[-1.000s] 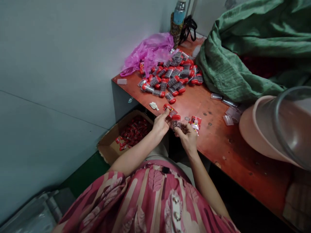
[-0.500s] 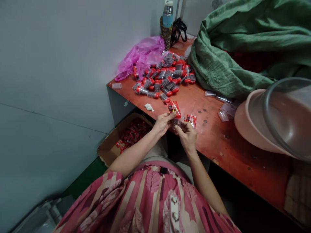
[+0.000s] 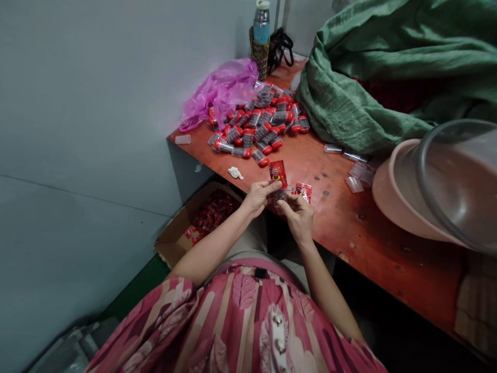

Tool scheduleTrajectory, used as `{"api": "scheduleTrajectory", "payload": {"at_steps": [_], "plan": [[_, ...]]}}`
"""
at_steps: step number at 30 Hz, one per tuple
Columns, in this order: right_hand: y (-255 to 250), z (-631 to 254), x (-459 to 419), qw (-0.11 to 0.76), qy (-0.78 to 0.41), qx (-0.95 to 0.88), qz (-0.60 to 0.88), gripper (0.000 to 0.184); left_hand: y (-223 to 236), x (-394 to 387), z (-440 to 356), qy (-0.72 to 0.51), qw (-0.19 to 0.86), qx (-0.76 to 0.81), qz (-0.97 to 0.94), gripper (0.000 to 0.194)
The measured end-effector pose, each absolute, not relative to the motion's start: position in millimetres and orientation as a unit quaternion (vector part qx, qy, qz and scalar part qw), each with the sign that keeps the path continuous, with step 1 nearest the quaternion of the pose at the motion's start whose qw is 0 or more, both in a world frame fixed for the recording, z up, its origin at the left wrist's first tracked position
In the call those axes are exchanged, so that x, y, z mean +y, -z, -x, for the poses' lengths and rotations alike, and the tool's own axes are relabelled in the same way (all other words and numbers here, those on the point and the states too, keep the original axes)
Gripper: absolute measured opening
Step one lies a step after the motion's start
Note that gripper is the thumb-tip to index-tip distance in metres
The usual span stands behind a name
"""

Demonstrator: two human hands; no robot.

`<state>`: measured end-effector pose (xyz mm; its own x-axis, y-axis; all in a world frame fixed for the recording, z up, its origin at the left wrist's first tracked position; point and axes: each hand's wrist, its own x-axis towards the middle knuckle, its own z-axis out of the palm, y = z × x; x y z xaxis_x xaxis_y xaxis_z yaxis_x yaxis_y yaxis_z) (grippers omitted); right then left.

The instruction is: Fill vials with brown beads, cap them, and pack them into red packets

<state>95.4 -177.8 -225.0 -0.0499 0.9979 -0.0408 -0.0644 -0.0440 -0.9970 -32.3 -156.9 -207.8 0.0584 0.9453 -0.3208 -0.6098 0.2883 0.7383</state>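
Observation:
My left hand (image 3: 259,196) pinches a small red printed packet (image 3: 278,173) that stands upright against a clear vial (image 3: 282,196). My right hand (image 3: 298,214) is closed around that vial from the right, at the near edge of the red-brown table (image 3: 349,223). A second red packet (image 3: 304,190) lies on the table just right of my hands. Farther back sits a pile of several clear vials with red caps (image 3: 260,124).
A pink plastic bag (image 3: 221,93) and a bottle (image 3: 261,31) stand behind the pile. A green cloth (image 3: 380,77) covers the back right, with pink and clear basins (image 3: 438,191) beside it. Loose clear vials (image 3: 355,176) lie near them. A cardboard box (image 3: 200,217) with red items sits on the floor.
The red packet has turned from lying flat to standing upright against the vial between my hands. The vial's red cap is now hidden. The view shifted slightly.

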Motion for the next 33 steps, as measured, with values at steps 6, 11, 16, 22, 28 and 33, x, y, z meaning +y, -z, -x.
{"api": "scheduleTrajectory", "payload": {"at_steps": [6,11,16,22,28,33], "plan": [[229,-95,-174,0.491,-0.642,-0.370,0.457,0.027,205,-160,34,-0.525,0.720,0.399,-0.216,0.027],[223,-93,-176,0.521,-0.563,-0.424,0.481,0.031,208,-163,30,-0.525,0.684,0.447,-0.237,0.028],[223,-93,-168,0.485,-0.584,-0.455,0.465,0.034,212,-173,35,-0.508,0.701,0.452,-0.216,0.031],[238,-68,-165,0.405,-0.567,-0.578,0.424,0.039,217,-202,73,-0.490,0.721,0.457,-0.177,0.024],[230,-70,-176,0.405,-0.578,-0.572,0.419,0.040,249,-244,117,-0.556,0.589,0.585,-0.039,0.025],[221,-117,-180,0.463,-0.547,-0.499,0.487,0.026,245,-242,94,-0.597,0.418,0.663,-0.170,0.043]]}}
